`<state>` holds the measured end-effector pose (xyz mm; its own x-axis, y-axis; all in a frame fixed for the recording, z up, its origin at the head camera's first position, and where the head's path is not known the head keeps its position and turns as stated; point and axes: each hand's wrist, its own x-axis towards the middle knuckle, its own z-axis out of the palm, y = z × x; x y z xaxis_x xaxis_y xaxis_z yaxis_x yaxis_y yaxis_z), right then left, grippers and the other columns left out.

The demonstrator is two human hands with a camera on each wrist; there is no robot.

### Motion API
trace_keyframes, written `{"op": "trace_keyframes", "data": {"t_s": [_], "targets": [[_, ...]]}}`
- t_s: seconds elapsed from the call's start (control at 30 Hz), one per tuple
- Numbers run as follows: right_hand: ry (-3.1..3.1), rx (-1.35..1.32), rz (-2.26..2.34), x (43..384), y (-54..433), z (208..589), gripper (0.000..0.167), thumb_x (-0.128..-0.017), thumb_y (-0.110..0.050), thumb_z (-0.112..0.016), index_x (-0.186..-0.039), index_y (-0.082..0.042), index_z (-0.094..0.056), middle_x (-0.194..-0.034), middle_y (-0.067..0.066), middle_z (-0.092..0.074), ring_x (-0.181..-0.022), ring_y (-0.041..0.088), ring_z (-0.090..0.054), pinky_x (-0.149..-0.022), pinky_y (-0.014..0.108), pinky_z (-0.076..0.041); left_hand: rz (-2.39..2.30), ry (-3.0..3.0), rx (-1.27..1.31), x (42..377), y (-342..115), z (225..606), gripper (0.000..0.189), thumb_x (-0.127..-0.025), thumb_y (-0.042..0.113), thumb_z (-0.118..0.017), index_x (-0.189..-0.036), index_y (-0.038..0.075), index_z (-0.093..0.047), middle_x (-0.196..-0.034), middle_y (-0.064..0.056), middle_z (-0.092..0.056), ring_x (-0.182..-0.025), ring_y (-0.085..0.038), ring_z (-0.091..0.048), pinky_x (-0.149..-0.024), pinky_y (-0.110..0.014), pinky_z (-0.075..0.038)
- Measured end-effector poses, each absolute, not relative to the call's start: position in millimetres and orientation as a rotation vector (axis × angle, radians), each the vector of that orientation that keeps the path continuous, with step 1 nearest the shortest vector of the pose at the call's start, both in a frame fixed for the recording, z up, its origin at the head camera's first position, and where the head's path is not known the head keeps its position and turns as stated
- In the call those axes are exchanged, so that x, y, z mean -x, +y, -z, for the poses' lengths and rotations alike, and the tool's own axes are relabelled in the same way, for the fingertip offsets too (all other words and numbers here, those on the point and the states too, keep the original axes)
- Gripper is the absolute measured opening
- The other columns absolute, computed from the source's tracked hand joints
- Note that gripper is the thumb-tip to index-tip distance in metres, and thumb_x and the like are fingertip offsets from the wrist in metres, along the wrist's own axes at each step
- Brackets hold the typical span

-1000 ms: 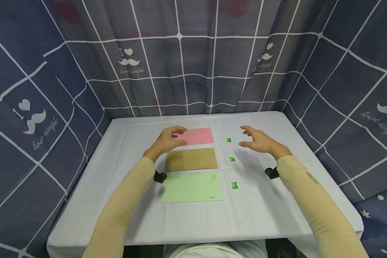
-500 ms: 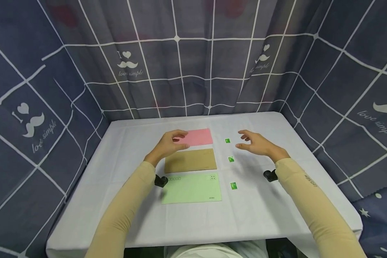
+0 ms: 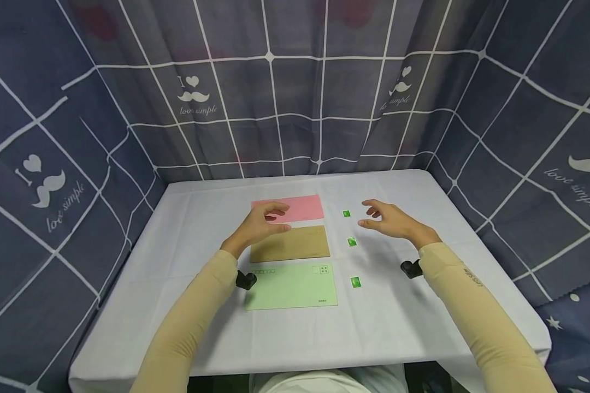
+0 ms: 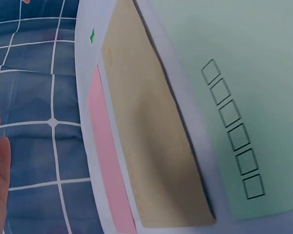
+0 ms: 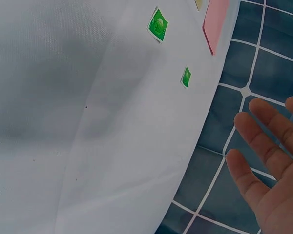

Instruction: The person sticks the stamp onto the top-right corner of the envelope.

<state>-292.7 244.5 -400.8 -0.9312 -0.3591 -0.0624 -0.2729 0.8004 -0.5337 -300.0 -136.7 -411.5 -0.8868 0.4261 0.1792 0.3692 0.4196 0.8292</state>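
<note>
Three envelopes lie in a column on the white table: a pink envelope [image 3: 302,207] at the back, a brown envelope [image 3: 290,244] in the middle and a light green envelope [image 3: 292,289] in front. To their right is a column of green stamps: a far stamp [image 3: 346,213], a middle stamp [image 3: 351,241] and a near stamp [image 3: 355,282]. My left hand [image 3: 260,222] hovers over the left part of the pink and brown envelopes, fingers loosely bent, holding nothing. Right of the far stamp, my right hand [image 3: 393,219] is raised above the table, also holding nothing.
A white cloth covers the table [image 3: 295,344]. Dark checked curtains [image 3: 295,87] with white lines enclose its back and sides. A small black camera [image 3: 246,280] sits at the left wrist, and another black camera [image 3: 411,268] at the right.
My left hand has shifted slightly right and toward me, uncovering more of the pink envelope. The right hand has dropped a little toward me. Envelopes and stamps lie as before.
</note>
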Motion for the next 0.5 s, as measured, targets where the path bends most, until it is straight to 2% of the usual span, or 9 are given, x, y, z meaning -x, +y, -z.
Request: {"op": "trace_keyframes", "data": {"t_s": [0.27,0.5], "targets": [[2.810,0.540,0.816,289,243,406,0.074,-0.094,-0.046,-0.067,-0.150,-0.006,-0.040,-0.130,0.024,-0.059,-0.118,0.036,-0.058,-0.099,0.054,-0.048,-1.538,2.542,-0.763,291,-139,419,0.050,-0.084,0.012,-0.081,-0.130,0.005,-0.062,-0.136,-0.022,-0.059,-0.123,-0.033,-0.059,-0.108,-0.051,-0.045],[2.787,0.569,0.835,288,240,411,0.070,-0.093,-0.041,-0.068,-0.147,-0.005,-0.043,-0.126,0.024,-0.060,-0.113,0.033,-0.060,-0.094,0.051,-0.050,-1.560,2.506,-0.767,282,-145,426,0.047,-0.086,0.007,-0.078,-0.131,0.006,-0.062,-0.134,-0.015,-0.061,-0.122,-0.034,-0.059,-0.106,-0.052,-0.047]]}}
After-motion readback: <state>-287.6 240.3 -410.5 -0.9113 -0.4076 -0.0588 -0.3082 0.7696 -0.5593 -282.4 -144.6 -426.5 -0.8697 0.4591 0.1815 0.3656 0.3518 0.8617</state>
